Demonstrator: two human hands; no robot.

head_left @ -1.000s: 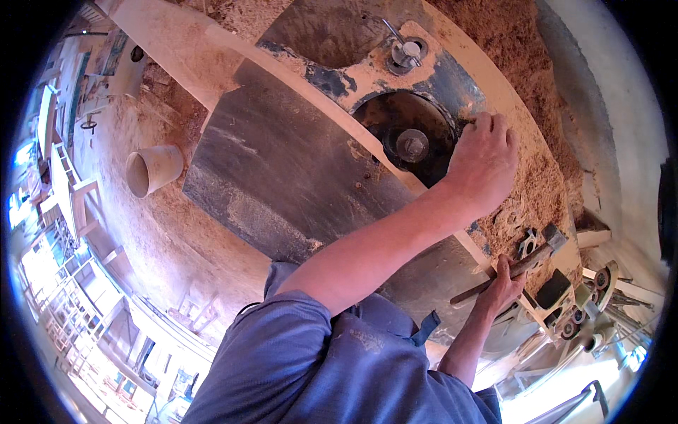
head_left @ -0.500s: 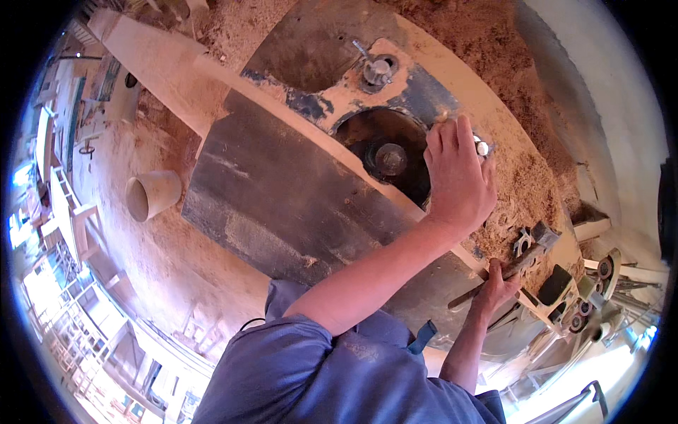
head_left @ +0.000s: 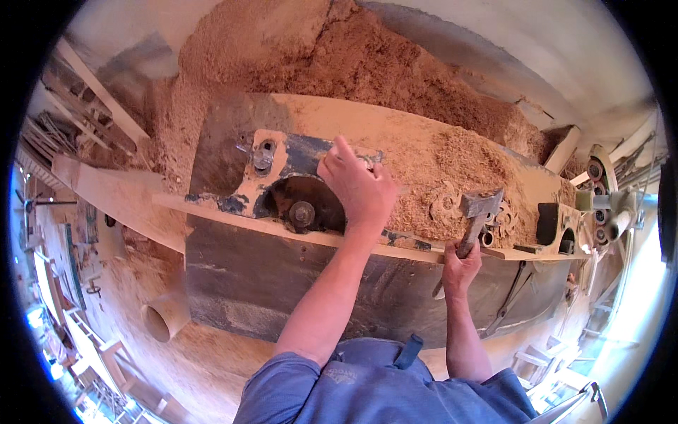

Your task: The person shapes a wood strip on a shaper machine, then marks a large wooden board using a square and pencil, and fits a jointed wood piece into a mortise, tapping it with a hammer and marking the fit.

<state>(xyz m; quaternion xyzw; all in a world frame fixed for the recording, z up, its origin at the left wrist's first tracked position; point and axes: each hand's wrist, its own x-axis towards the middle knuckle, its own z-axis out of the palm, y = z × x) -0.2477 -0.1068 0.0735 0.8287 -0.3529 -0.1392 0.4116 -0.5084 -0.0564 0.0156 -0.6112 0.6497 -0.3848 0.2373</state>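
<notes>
- Left hand [head_left: 360, 185]: positioned over the dark-painted fence casting [head_left: 304, 147], at the right side of its semicircular opening. The index finger extends away from the body; the other fingers are partly curled.
- Left grip: a small bright part [head_left: 369, 166] shows among the fingers. Whether the fingers close on it cannot be told; the palm side is hidden.
- Right hand [head_left: 462, 267]: closed firmly around the wooden handle of a hatchet [head_left: 475, 230], with no visible gap in the grip.
- Hatchet orientation: the long axis slants from lower left to upper right. The metal head is at the far end, above the loose sawdust [head_left: 417, 162]; the handle butt projects below the fist, over the dark metal table [head_left: 247, 275].
- Key relation: the bright part lies to the left of the hatchet head and well apart from it. The left hand is the nearer one.
- Spindle [head_left: 301, 214]: located inside the opening, left of the left hand and apart from it.
- Clamp bolt [head_left: 264, 159]: seated in the casting's slot, farther left.
- Wooden strip [head_left: 409, 252]: runs left to right along the casting's front, below both the opening and the left hand.
</notes>
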